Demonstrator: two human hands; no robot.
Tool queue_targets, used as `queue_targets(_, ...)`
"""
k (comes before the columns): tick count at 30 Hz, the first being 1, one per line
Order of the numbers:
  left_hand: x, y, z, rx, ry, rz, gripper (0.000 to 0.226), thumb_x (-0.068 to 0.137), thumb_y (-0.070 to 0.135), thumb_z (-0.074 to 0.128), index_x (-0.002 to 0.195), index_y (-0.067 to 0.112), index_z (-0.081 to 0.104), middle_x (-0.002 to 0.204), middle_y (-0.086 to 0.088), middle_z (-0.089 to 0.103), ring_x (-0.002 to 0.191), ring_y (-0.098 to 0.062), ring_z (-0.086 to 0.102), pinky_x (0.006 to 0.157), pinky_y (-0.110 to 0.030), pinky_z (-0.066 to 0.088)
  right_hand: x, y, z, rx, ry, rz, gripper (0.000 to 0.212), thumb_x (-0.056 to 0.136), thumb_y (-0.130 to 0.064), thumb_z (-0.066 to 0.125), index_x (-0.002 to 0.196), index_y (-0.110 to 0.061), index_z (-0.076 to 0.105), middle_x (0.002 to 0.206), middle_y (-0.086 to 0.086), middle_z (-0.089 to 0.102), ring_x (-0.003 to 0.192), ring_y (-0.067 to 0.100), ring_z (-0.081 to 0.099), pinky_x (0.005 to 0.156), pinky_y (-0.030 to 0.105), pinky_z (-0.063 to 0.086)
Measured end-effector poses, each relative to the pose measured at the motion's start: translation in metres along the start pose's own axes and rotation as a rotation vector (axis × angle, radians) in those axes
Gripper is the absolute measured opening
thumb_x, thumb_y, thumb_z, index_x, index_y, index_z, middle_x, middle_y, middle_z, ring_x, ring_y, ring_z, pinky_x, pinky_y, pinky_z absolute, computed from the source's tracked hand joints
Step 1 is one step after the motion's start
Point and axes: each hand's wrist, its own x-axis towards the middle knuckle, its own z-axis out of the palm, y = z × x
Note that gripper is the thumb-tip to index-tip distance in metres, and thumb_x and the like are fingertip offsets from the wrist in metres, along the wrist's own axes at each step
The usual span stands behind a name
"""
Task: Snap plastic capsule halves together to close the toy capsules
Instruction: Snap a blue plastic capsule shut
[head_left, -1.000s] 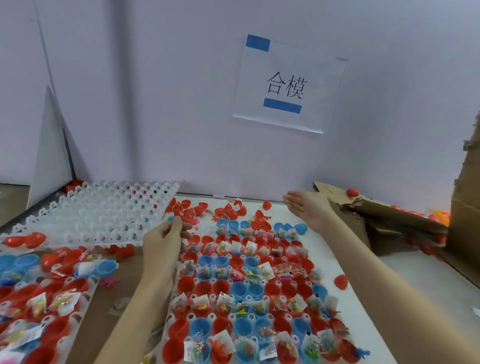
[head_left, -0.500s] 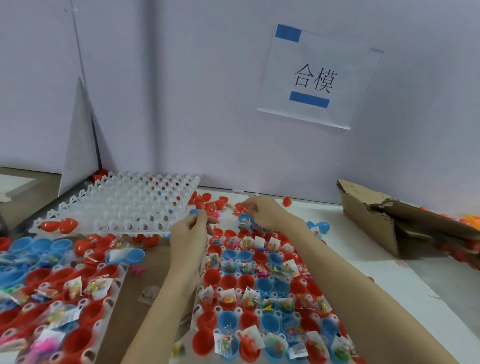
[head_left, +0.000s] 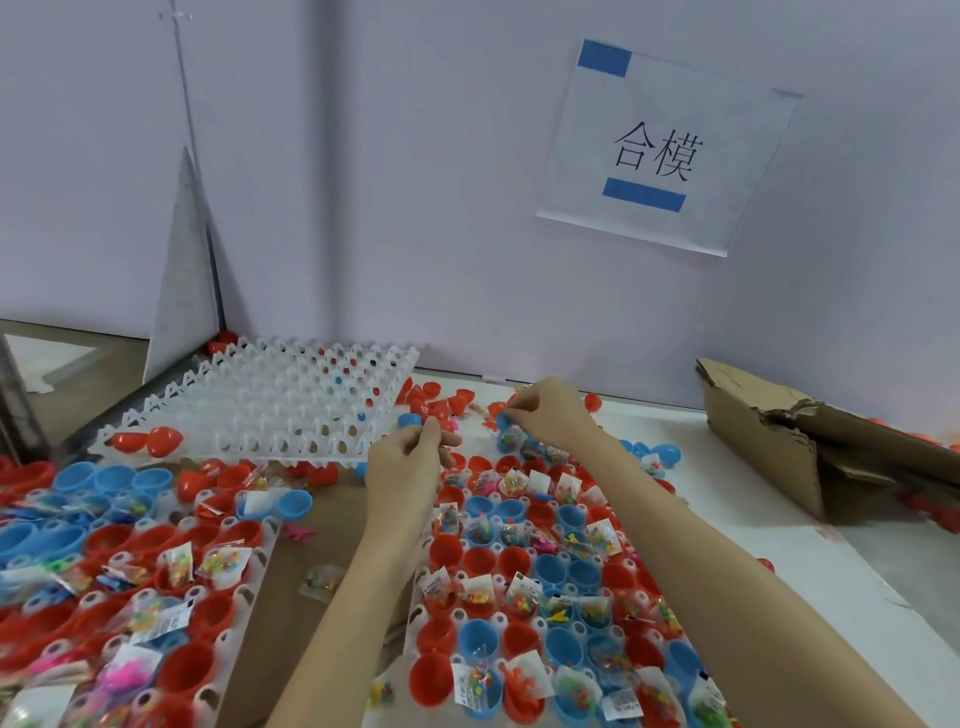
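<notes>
left hand (head_left: 402, 467) fingers pinching a blue capsule half (head_left: 411, 420); right hand (head_left: 550, 415) fingers pinching something small over far end of the tray (head_left: 421, 618)

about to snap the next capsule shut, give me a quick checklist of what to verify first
1. Left hand holds a piece: cannot tell; its fingers pinch something small at the tray's far edge.
2. Right hand has a capsule half: cannot tell; fingertips curl at a blue half, grip hidden.
3. Loose red halves within reach: ok, heaped just beyond both hands.
4. Filled tray cups loaded: ok, many hold toy packets.
5. Empty white tray clear of hands: ok, left of them.
</notes>
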Motion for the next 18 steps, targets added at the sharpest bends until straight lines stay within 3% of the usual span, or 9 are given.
queue_targets(3,0.001,0.001,-0.003,0.039,-0.036,0.031,0.019,0.102,0.023,0.063,0.094,0.014,0.076,0.074,0.004,0.068,0.067,-0.014,0.058,0.062,-0.028,0.048,-0.002,-0.003,-0.017,0.099,0.13,0.016,0.019,0.097,-0.016,0.064,0.106,-0.01,0.08,0.096,0.004,0.078,0.07,0.009,0.062,0.058,0.007,0.044)
queue_targets(4,0.001,0.002,-0.003,0.084,-0.065,0.076,0.009,0.099,0.021,0.068,0.101,0.019,0.076,0.082,0.005,0.07,0.073,-0.015,0.064,0.066,-0.028,0.054,-0.005,-0.005,-0.025,0.133,0.148,0.023,0.018,0.097,-0.017,0.065,0.104,-0.011,0.08,0.092,0.002,0.077,0.066,0.005,0.06,0.057,0.006,0.042)
queue_targets(6,-0.002,0.004,-0.001,0.233,-0.18,0.222,0.027,0.092,0.019,0.076,0.115,0.031,0.069,0.1,0.008,0.069,0.089,-0.012,0.068,0.073,-0.022,0.059,-0.017,-0.009,-0.04,0.201,0.144,0.043,0.017,0.097,-0.022,0.065,0.101,-0.016,0.081,0.085,-0.005,0.077,0.065,0.002,0.061,0.064,0.014,0.048)
queue_targets(9,-0.012,0.007,0.007,0.355,-0.367,0.408,0.053,0.086,0.026,0.083,0.129,0.045,0.058,0.122,0.016,0.057,0.105,-0.001,0.063,0.08,-0.01,0.054,-0.048,-0.014,-0.052,0.336,0.094,0.093,0.015,0.097,-0.023,0.065,0.095,-0.02,0.079,0.077,-0.007,0.076,0.068,0.004,0.07,0.069,0.022,0.058)
queue_targets(12,-0.026,0.012,0.017,0.294,-0.424,0.472,0.049,0.085,0.03,0.085,0.124,0.048,0.061,0.125,0.019,0.058,0.105,0.003,0.065,0.084,-0.012,0.055,-0.084,-0.018,-0.053,0.464,0.052,0.161,0.012,0.097,-0.019,0.067,0.099,-0.015,0.078,0.083,-0.001,0.076,0.07,0.008,0.074,0.069,0.021,0.062)
queue_targets(15,-0.034,0.016,0.023,0.296,-0.376,0.496,0.026,0.086,0.024,0.083,0.108,0.03,0.071,0.114,0.012,0.068,0.093,-0.002,0.07,0.082,-0.018,0.06,-0.111,-0.021,-0.052,0.537,0.082,0.23,0.01,0.095,-0.015,0.067,0.098,-0.013,0.077,0.085,0.0,0.075,0.069,0.011,0.075,0.065,0.021,0.061)
queue_targets(18,-0.038,0.017,0.027,0.305,-0.4,0.452,0.016,0.087,0.026,0.083,0.1,0.025,0.074,0.105,0.014,0.072,0.09,-0.005,0.072,0.079,-0.019,0.06,-0.129,-0.022,-0.051,0.602,0.096,0.267,0.009,0.096,-0.015,0.066,0.094,-0.019,0.073,0.086,0.0,0.075,0.07,0.012,0.075,0.066,0.024,0.063)
